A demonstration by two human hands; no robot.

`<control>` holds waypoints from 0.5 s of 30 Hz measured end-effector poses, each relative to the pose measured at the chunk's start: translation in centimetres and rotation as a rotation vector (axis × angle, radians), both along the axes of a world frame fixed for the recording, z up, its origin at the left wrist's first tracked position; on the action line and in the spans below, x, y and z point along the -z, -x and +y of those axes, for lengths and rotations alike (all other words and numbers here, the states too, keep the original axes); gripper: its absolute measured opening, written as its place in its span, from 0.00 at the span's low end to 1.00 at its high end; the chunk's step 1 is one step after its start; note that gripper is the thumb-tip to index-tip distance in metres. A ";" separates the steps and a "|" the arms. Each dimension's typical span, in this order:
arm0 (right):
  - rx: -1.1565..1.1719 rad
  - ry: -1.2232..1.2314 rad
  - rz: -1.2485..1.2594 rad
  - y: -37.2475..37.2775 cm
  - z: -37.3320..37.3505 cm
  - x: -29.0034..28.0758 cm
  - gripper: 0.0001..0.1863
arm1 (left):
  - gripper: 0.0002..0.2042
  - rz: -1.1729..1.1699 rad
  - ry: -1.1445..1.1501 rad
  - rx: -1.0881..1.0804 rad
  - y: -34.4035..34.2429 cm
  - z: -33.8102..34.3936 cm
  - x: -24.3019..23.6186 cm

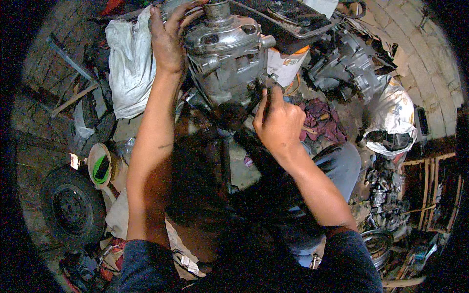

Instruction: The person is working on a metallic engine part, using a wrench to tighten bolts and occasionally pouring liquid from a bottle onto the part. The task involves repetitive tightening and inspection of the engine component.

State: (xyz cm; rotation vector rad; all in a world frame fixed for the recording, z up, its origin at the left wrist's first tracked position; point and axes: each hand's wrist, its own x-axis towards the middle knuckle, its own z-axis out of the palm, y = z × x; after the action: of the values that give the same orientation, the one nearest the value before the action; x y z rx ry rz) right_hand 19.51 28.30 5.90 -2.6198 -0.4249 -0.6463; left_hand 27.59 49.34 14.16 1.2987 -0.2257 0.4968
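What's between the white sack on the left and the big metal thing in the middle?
In the head view, the left hand and forearm lie between the white sack and metal housing.

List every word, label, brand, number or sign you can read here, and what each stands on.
None can be quoted.
Right-hand white bag: dark mark, too small and blurred to read.
White-and-orange item behind the metal casing: coloured areas, no readable words.
Pale slip near the lower edge: too small to tell if printed.
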 end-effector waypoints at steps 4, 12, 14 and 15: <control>-0.022 0.154 0.086 0.5 0.0 0.3 0.10 | 0.39 -0.047 0.002 0.039 -0.9 0.7 0.6; 0.020 0.038 0.089 0.6 0.5 0.2 0.07 | 0.38 -0.093 -0.045 -0.008 -0.6 0.2 0.6; 0.031 0.045 0.072 0.9 0.4 0.6 0.06 | 0.37 -0.082 -0.047 -0.020 -0.6 0.1 0.4; 0.013 0.082 0.078 0.8 0.1 0.4 0.12 | 0.37 -0.071 -0.057 -0.058 -0.6 0.3 0.5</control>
State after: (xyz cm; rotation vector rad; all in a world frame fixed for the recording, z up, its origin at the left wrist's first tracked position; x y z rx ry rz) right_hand 18.70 28.40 5.49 -2.7167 -0.4199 -0.5392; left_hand 28.16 49.64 13.61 1.3471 -0.2631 0.5897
